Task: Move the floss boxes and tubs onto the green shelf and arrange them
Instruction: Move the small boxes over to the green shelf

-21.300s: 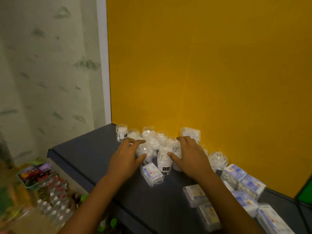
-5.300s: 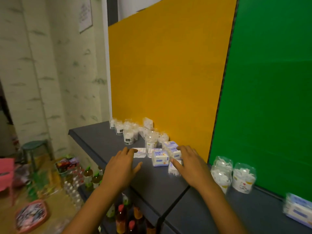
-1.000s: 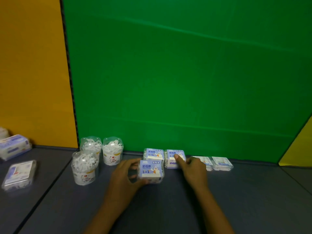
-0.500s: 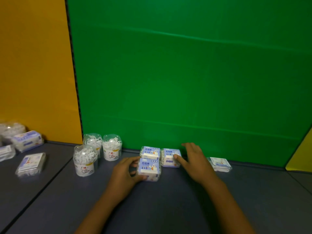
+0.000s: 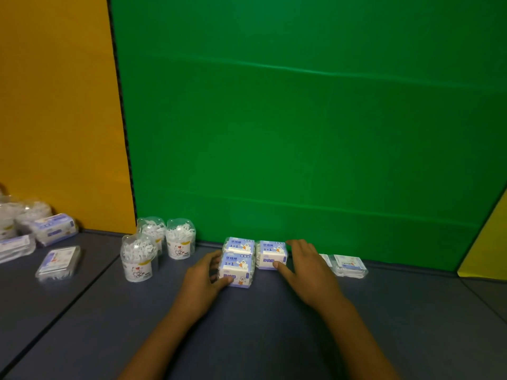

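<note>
Three floss boxes sit clustered against the green shelf's backing, the left hand gripping the front one, the right hand pressing flat beside another; best nudge them flush together.

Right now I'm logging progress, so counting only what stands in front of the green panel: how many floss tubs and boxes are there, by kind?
Floss tubs: 3
Blue-labelled boxes: 3
Flat clear boxes: 2, one partly behind the right hand
Total: 8
</note>
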Available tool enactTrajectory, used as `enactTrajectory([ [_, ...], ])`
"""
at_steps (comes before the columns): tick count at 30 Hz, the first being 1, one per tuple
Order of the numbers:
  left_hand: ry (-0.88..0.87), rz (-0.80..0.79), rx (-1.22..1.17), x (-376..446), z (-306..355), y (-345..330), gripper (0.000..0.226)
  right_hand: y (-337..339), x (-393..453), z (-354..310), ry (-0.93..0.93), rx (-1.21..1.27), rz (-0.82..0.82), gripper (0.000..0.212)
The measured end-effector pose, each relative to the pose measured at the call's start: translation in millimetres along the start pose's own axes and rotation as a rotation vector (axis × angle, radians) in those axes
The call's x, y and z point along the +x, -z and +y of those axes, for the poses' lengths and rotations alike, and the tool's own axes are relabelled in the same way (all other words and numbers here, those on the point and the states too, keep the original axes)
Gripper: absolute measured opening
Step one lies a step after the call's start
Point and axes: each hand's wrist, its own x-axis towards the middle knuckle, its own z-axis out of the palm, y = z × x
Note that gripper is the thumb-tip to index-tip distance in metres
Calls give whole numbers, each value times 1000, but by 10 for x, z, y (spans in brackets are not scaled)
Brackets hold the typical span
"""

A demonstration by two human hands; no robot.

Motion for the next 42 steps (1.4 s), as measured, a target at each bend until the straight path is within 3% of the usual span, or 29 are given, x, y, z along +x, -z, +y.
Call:
enactTrajectory([
  [4, -49, -3, 215, -146, 4, 170, 74, 74, -41, -118, 6, -75, -3, 56],
  [10, -234, 102, 560, -399, 195, 791, 61, 148, -127, -587, 57, -92, 32, 53],
  [15, -269, 171, 803, -774, 237, 1452, 61, 106, -246, -1198, 125, -90, 63, 56],
  [19, -186, 194, 893, -1289, 86, 2018, 59, -2, -471, -1849, 186, -52, 13, 65],
  [30, 48, 324, 999, -2660, -448, 3465, 59, -354, -926, -3636, 438, 107, -3, 62],
  [36, 131, 388, 1008, -2946, -645, 3972, 58, -548, -805, -4321, 515, 159, -35, 67],
  [42, 187, 425, 998, -2860, -906, 4246, 57, -833, -528, -4745, 579, 207, -59, 58],
])
